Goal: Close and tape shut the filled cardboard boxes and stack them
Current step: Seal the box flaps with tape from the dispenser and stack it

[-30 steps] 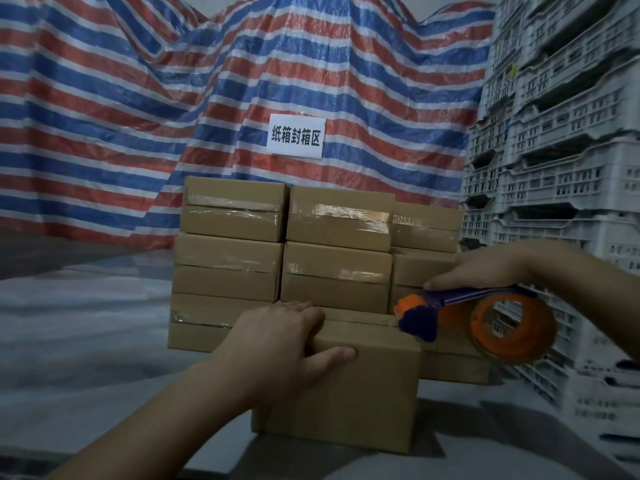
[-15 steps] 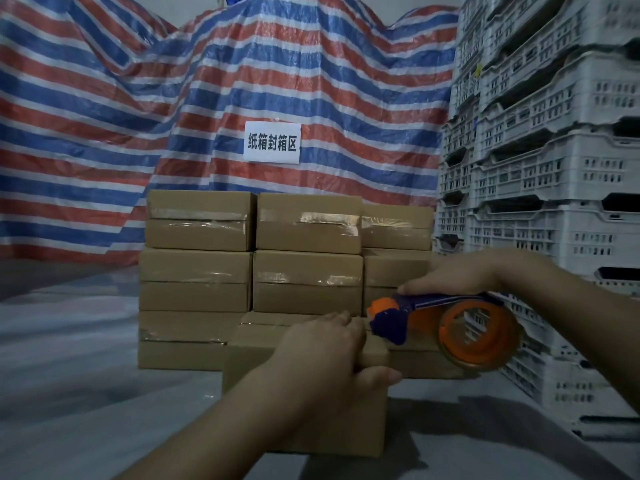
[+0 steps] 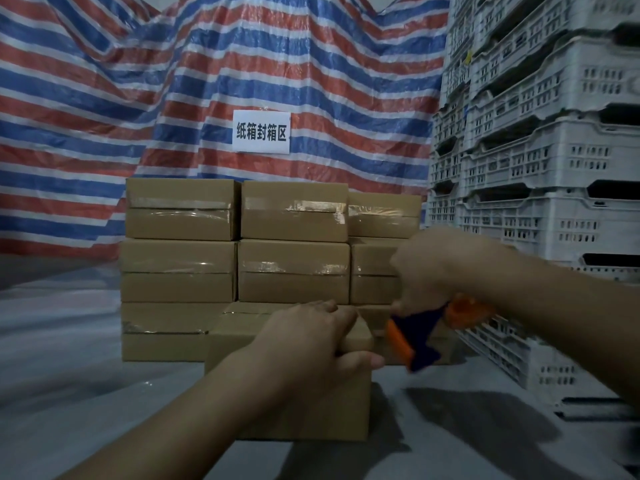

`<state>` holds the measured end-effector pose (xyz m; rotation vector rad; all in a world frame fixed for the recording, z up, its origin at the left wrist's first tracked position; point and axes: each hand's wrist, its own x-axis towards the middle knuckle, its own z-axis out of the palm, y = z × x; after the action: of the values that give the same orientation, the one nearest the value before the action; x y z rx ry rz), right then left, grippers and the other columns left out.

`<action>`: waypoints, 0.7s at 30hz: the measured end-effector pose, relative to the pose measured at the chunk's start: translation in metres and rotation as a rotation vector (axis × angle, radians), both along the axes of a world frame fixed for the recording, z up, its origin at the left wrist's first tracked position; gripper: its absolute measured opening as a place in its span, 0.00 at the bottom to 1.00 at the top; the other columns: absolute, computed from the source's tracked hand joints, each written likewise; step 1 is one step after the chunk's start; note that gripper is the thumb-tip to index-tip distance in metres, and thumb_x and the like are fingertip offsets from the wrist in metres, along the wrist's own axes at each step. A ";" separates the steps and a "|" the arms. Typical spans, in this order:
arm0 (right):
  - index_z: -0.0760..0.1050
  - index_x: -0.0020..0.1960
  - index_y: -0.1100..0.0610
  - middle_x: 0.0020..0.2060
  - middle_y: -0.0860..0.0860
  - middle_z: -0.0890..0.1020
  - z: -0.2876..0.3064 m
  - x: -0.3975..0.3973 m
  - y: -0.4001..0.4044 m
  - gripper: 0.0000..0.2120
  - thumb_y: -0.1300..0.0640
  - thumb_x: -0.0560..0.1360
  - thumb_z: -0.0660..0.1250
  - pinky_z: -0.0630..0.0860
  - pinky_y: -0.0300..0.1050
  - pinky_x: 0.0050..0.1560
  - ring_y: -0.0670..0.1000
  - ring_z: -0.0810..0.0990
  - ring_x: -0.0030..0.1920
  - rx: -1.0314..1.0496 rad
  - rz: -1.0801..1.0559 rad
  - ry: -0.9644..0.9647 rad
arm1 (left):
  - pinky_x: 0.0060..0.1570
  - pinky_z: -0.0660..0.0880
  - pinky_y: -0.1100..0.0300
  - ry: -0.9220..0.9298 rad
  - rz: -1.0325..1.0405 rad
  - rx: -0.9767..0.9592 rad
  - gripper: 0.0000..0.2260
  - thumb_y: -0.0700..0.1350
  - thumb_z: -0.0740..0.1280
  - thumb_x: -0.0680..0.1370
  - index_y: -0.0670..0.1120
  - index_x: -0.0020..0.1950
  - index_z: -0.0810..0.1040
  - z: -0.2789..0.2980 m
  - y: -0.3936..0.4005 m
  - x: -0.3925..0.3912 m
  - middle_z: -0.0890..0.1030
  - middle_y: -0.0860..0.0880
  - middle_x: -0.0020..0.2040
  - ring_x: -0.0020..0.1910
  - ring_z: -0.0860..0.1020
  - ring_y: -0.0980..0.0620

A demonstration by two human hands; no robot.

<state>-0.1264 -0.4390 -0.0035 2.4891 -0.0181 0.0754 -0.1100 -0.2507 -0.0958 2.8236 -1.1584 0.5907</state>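
Boxes (image 3: pixel 178 268) already taped sit stacked at your ten to twelve o'clock, seams facing you, pushed back against the striped tarp (image 3: pixel 138 98) so the near worktop (image 3: pixel 69 393) is free for sealing. Straight ahead at twelve o'clock, touching the stack's bottom row, stands the box in hand (image 3: pixel 301 410). Your left hand (image 3: pixel 311 344) lies over its top right corner, fingers curled across the top and thumb down the near face, a closed grip that likely keeps the flaps flat and stops the box sliding under the pull of the tape. At one o'clock your right hand (image 3: pixel 433 271) is wrapped tight round the handle of the tape dispenser (image 3: pixel 419 337), whose blue and orange head tips down just beside the box's right end, probably to run or cut tape there; motion blur hides whether it touches. White crates (image 3: pixel 536 168) are piled at two o'clock, well apart.
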 end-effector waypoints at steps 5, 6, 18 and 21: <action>0.73 0.40 0.53 0.34 0.49 0.75 -0.050 -0.001 -0.013 0.24 0.35 0.81 0.55 0.68 0.42 0.32 0.48 0.72 0.33 -0.146 0.013 -0.038 | 0.66 0.68 0.52 -0.004 -0.015 -0.012 0.35 0.73 0.54 0.74 0.53 0.74 0.65 -0.003 0.002 -0.002 0.66 0.48 0.76 0.73 0.66 0.48; 0.74 0.40 0.52 0.34 0.48 0.75 -0.058 -0.003 -0.019 0.25 0.35 0.81 0.53 0.69 0.42 0.32 0.48 0.73 0.32 -0.107 0.039 -0.109 | 0.66 0.68 0.52 -0.002 -0.017 -0.018 0.35 0.73 0.54 0.74 0.53 0.75 0.64 -0.003 0.002 -0.001 0.66 0.48 0.76 0.73 0.66 0.48; 0.68 0.34 0.47 0.27 0.44 0.70 -0.154 -0.012 -0.052 0.29 0.27 0.77 0.45 0.57 0.41 0.25 0.41 0.66 0.26 0.290 0.003 -0.592 | 0.64 0.69 0.52 -0.036 -0.026 -0.035 0.36 0.74 0.53 0.74 0.54 0.75 0.63 -0.006 0.000 0.003 0.68 0.47 0.74 0.71 0.68 0.48; 0.70 0.33 0.49 0.28 0.45 0.73 -0.141 -0.017 -0.048 0.32 0.26 0.77 0.44 0.61 0.41 0.25 0.43 0.70 0.27 0.309 -0.038 -0.540 | 0.62 0.71 0.53 -0.045 -0.035 -0.050 0.36 0.74 0.53 0.74 0.54 0.74 0.65 -0.007 0.000 0.004 0.70 0.47 0.72 0.69 0.70 0.48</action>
<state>-0.1431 -0.4866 -0.1447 2.6934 -0.3245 0.7777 -0.1057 -0.2509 -0.1027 2.7566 -1.1800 0.6747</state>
